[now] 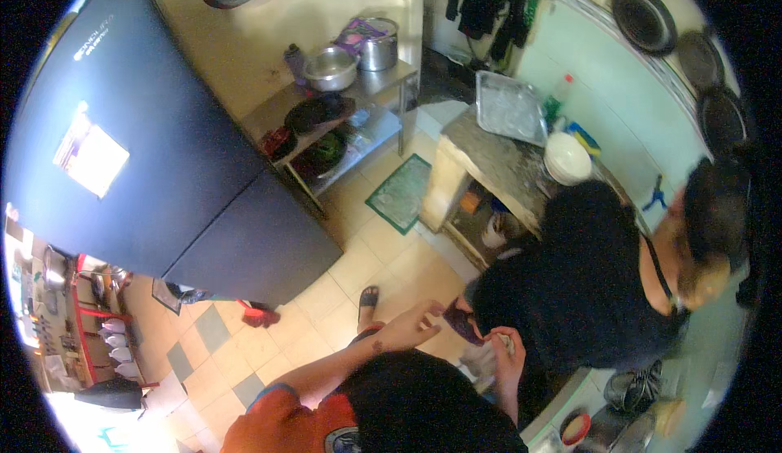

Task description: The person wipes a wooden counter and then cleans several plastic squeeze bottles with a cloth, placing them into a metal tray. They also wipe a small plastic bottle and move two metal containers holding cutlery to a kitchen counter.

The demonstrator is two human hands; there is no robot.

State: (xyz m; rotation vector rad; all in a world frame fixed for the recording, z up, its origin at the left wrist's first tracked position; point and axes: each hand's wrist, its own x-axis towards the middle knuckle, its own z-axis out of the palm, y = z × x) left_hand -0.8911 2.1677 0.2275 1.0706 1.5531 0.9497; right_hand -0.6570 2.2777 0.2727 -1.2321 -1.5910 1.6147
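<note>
My left hand [423, 324] is raised in front of me, its fingers apart and bent, with nothing visible in it. To its right, my right hand [508, 350] is closed around a small whitish item [506, 343], too blurred to name. Its fingertips meet the lower end of a dark purple item [463, 324], which lies between my hands and the co-worker's dark clothing. Whether the co-worker also holds that item cannot be told. A pale, blurred thing [479, 361] shows below it, partly hidden by my right hand.
A co-worker in black [586, 288] stands close at the right. Ahead are a worn counter [489, 147] with a metal tray [510, 108] and white bowls [567, 158], a metal shelf [391, 80] with pots, and a green-edged mat [401, 193]. A dark refrigerator [183, 147] fills the left.
</note>
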